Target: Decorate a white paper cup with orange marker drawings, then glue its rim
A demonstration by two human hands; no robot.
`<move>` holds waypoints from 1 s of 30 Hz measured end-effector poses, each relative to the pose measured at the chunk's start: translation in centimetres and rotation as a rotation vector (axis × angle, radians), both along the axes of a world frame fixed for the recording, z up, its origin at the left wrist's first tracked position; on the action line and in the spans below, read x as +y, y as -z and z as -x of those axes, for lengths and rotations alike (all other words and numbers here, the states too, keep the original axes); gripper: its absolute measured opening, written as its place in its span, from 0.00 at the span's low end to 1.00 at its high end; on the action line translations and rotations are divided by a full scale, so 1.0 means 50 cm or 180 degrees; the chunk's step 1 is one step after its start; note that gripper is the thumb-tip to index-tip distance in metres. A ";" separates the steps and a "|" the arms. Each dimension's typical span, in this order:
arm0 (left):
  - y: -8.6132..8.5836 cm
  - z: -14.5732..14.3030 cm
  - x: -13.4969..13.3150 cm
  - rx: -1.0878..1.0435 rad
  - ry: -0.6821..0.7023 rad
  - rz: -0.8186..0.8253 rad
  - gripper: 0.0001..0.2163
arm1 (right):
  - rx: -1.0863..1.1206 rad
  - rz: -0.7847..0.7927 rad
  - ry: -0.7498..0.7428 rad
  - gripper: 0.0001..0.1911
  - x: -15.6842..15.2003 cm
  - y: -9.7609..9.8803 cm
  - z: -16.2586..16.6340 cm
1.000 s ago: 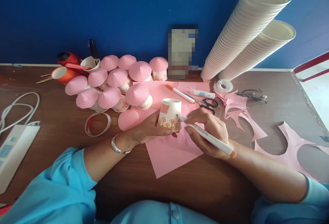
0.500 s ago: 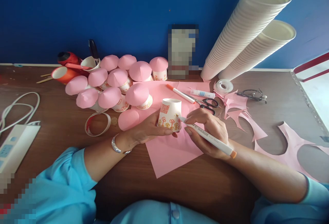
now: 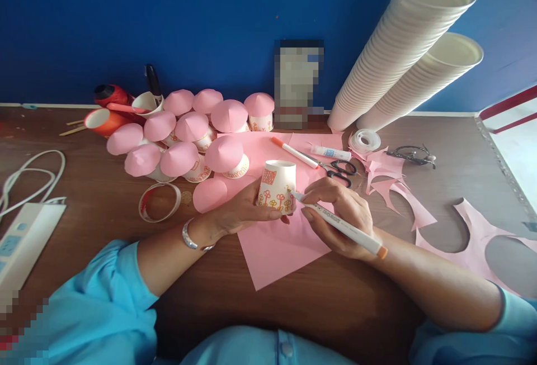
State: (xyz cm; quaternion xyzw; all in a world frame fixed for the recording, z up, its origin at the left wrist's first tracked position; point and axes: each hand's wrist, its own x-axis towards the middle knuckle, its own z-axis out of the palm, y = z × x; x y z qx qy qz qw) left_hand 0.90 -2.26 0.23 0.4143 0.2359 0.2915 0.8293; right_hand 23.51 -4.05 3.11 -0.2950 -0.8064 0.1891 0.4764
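My left hand (image 3: 243,211) is wrapped round an upturned white paper cup (image 3: 277,185) with orange drawings on its side, holding it on a pink paper sheet (image 3: 280,245). My right hand (image 3: 342,214) grips a white marker (image 3: 340,225) with an orange end cap, and its tip touches the cup's lower right side. A silver bracelet (image 3: 189,237) sits on my left wrist.
Several cups topped with pink paper cones (image 3: 191,136) cluster at the back left. Two leaning stacks of white paper cups (image 3: 403,52) rest against the blue wall. Scissors (image 3: 338,168), a glue tube (image 3: 331,152), another marker (image 3: 293,152), tape rolls (image 3: 159,202), pink offcuts (image 3: 474,236) and a power strip (image 3: 23,242) lie around.
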 end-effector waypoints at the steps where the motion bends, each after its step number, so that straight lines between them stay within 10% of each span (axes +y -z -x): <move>1: 0.000 0.000 0.000 0.0008 0.0001 -0.0011 0.17 | -0.0009 0.0002 0.0018 0.07 0.000 0.000 0.000; 30: -0.006 -0.001 0.000 0.0027 -0.0053 0.0023 0.19 | 0.0096 -0.0026 -0.0042 0.09 0.000 -0.005 -0.003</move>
